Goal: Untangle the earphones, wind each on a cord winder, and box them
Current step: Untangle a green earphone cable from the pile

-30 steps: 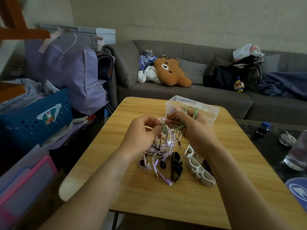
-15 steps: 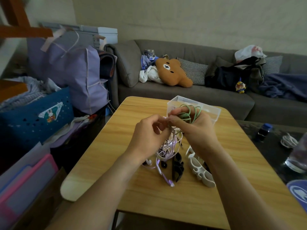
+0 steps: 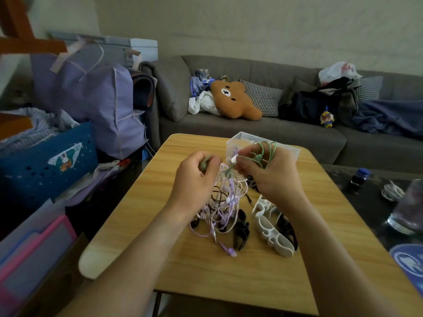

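Both hands pinching green earphone cord — left hand, right hand, tangle hanging below.

Dim, flat indoor light is washing the room, edges are bending with wide-angle distortion, and fine detail is smearing softly.

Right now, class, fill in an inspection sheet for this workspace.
Surface: wooden table, tangle at centre.
Job's things: green earphone cord looped over right hand; purple and white tangle hanging; white cord winder, black cord winder lying; clear box behind.
Clutter: nothing seen.
Grippers: left hand pinches a green piece.
Cables: tangled.
Surroundings: grey sofa, bear plush, blue crate.
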